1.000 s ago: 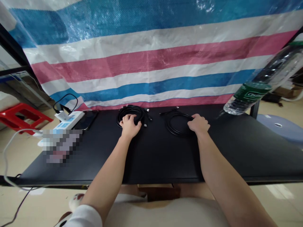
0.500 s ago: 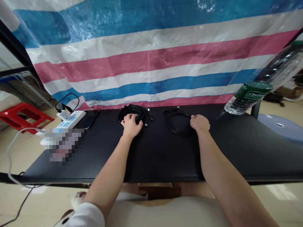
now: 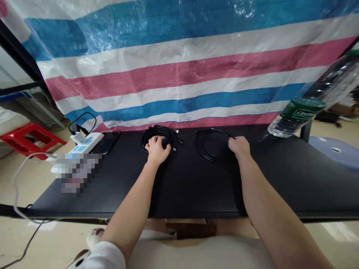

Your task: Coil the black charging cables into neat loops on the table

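Note:
A thick bundle of coiled black cables (image 3: 145, 135) with several small light-coloured connector ends lies on the black tabletop (image 3: 193, 186). My left hand (image 3: 157, 149) rests on its near side, thumb and fingers spread apart. To the right is a thinner coil of black cable (image 3: 206, 156), lying in a wide loop. Closed fingers of my right hand (image 3: 239, 146) pinch the right side of that loop. The exact grip inside the fist is hidden.
A white power strip (image 3: 91, 142) with a plugged-in charger, a dark phone (image 3: 108, 143) and a blurred-out item stand at the left. At the right back is a large water bottle (image 3: 290, 116). Striped plastic sheeting (image 3: 179, 74) hangs behind. A red stool (image 3: 33, 140) stands on the floor.
My right hand has shifted slightly right with the thinner cable, and its loop looks wider. My left hand stays on the cable bundle. The view has moved a little.

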### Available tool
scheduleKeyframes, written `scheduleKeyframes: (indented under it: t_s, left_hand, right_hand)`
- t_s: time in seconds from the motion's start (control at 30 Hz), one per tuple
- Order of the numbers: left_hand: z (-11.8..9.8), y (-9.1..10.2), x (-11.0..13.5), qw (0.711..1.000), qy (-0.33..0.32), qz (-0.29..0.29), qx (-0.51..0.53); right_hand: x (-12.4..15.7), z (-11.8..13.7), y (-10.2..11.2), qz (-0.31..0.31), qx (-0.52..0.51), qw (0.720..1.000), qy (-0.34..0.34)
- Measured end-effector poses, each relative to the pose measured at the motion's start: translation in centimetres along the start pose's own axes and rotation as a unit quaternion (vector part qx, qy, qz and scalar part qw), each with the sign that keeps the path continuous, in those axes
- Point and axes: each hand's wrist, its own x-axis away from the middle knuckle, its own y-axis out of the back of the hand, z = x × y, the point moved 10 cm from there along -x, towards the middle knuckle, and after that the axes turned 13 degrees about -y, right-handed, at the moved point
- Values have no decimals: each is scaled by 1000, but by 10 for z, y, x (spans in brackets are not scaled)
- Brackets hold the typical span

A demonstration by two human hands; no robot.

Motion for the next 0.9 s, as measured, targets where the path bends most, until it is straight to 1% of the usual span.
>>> scheduleKeyframes:
  t_s: [0.1,0.17,0.23,0.3,0.33,0.37,0.4,0.43,0.5,0.57,0.6,0.63,0.67,0.7,0.73,0.77,0.83,0.9]
  left_hand:
    - [0,-1,0,1000,2,2,1]
    - [1,-1,0,1000,1,-2,3]
    - [1,-1,1,1000,0,-9,5]
    - [1,0,1,1000,0,-13,4]
    - [2,0,1,1000,1,-13,4]
    - [2,0,1,1000,2,-12,3]
    - [2,0,1,1000,3,-10,4]
    - [2,-1,1,1000,2,-9,4]
    - [4,-2,1,1000,0,-12,7]
    - [6,-3,0,1000,-7,-20,10]
    - [8,-3,0,1000,-12,-27,11]
    - [9,-3,0,999,-16,-36,11]
    - [10,-2,0,999,-21,-47,12]
    - [9,-1,0,998,-29,-60,14]
    - [8,1,0,996,-39,-72,18]
    - [4,2,1,995,-56,-82,24]
    - [-10,4,1,989,-106,-90,43]
    - [-29,2,3,981,-167,-75,70]
  right_hand:
    - [1,-1,5,-1,-59,998,-4]
    - [2,0,4,17,-117,993,-5]
    - [3,1,1,46,-206,977,-15]
    - [2,0,-5,82,-288,953,-36]
    - [1,-1,-7,94,-309,945,-45]
    - [1,-2,-7,94,-312,944,-44]
    - [0,-2,-2,77,-298,951,-33]
    - [0,0,5,46,-271,961,-12]
    - [3,3,25,-42,-209,976,41]
    - [11,8,41,-113,-183,973,87]
    - [15,11,46,-127,-195,967,105]
    - [20,13,49,-127,-224,959,122]
    - [23,17,48,-107,-262,949,140]
    - [27,23,44,-68,-306,936,159]
    - [31,29,37,-10,-350,920,177]
    - [36,37,27,61,-388,899,194]
    - [52,52,7,214,-436,847,215]
    - [72,62,-13,342,-436,803,218]
